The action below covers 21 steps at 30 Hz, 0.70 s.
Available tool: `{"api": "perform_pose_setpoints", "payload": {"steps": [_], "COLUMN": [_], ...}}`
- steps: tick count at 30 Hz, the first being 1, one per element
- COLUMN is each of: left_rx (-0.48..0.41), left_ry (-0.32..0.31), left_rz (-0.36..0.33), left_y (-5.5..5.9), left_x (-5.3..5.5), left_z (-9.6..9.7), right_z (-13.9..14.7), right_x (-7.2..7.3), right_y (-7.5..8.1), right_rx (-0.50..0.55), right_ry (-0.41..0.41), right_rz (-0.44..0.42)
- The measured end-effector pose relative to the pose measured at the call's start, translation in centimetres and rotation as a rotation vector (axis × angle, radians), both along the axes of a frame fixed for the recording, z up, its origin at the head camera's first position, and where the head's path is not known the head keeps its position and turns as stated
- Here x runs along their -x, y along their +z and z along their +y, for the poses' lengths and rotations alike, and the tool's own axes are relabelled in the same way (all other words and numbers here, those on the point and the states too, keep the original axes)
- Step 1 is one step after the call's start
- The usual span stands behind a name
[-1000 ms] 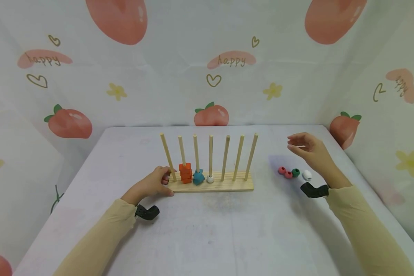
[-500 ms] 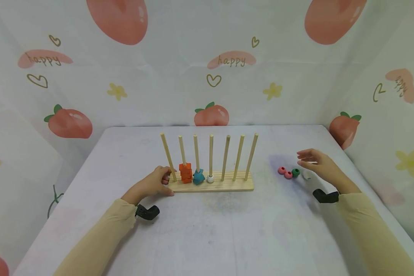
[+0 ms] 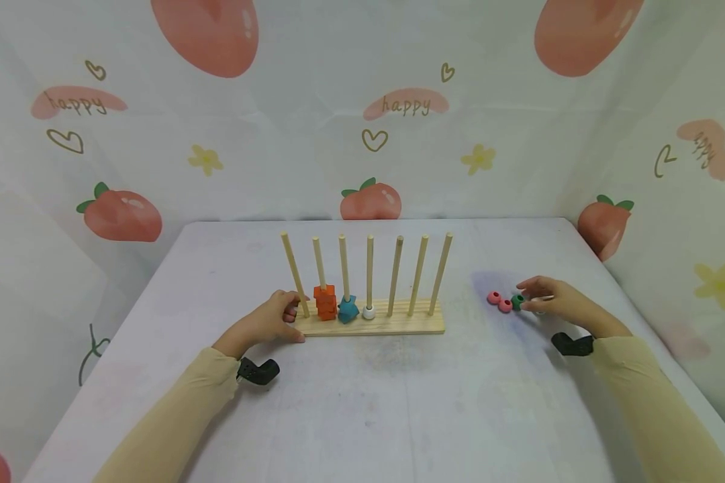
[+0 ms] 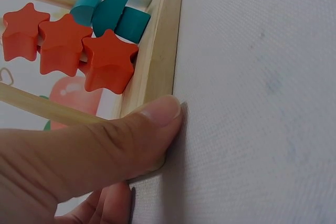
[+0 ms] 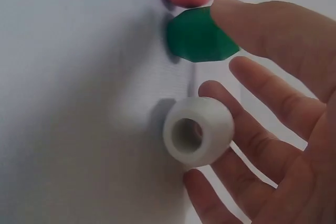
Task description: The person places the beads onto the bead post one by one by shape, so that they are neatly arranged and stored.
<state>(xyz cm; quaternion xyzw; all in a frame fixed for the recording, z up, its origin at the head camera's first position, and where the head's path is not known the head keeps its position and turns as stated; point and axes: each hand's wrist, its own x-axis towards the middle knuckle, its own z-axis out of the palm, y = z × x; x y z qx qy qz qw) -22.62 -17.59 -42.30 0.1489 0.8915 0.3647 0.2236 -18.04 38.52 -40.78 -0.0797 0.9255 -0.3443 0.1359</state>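
Observation:
My left hand grips the left end of a wooden peg board, the thumb on its front edge. Three orange star beads are stacked on the second peg. Teal half-round beads sit on the third peg and a white bead on the fourth. My right hand is over the loose beads with fingers spread. In the right wrist view its thumb overlaps a green faceted bead; whether they touch I cannot tell. A loose white bead is in front of the other fingers.
Two pink beads lie just left of the green one. The remaining pegs of the board stand bare. A white cloth covers the table, and a fruit-printed curtain hangs behind it.
The right hand has come down and slightly right from above the table to the green and white beads. The left hand and the peg board have stayed still.

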Motion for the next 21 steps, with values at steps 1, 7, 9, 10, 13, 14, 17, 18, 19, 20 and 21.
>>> {"api": "perform_pose_setpoints", "payload": {"steps": [1, 7, 9, 10, 13, 14, 17, 18, 19, 20, 21], "left_rx": [0.001, 0.002, -0.001, -0.003, -0.003, -0.002, 0.000, -0.001, -0.001, -0.003, -0.003], "left_ry": [0.002, 0.009, 0.008, 0.008, 0.013, 0.011, 0.011, 0.011, 0.011, 0.012, 0.011], "left_rz": [0.000, -0.004, -0.006, -0.006, -0.007, -0.006, -0.005, -0.005, -0.006, -0.008, -0.009], "left_y": [0.0, 0.0, 0.1, 0.1, 0.1, 0.1, 0.1, 0.1, 0.0, 0.0, 0.0], "left_x": [0.0, 0.0, 0.0, 0.0, 0.0, 0.0, 0.0, 0.0, 0.0, 0.0, 0.0], "left_z": [0.0, 0.0, 0.0, 0.0, 0.0, 0.0, 0.0, 0.0, 0.0, 0.0, 0.0], "right_z": [0.0, -0.3, -0.4, -0.4, -0.5, -0.5, -0.7, -0.8, -0.9, -1.0, -1.1], "right_x": [0.1, 0.5, 0.5, 0.6, 0.6, 0.6, 0.5, 0.5, 0.5, 0.5, 0.5], "right_y": [-0.1, -0.6, -0.6, -0.7, -0.7, -0.6, -0.3, -0.2, 0.0, 0.2, 0.4], "right_rx": [-0.008, -0.047, -0.056, -0.061, -0.056, -0.050, -0.035, -0.031, -0.031, -0.029, -0.029], "right_ry": [0.002, 0.001, 0.006, 0.007, -0.002, -0.010, -0.050, -0.066, -0.079, -0.091, -0.099], "right_rz": [-0.001, -0.010, 0.001, 0.005, 0.007, 0.005, 0.003, 0.007, 0.012, 0.015, 0.022]}}
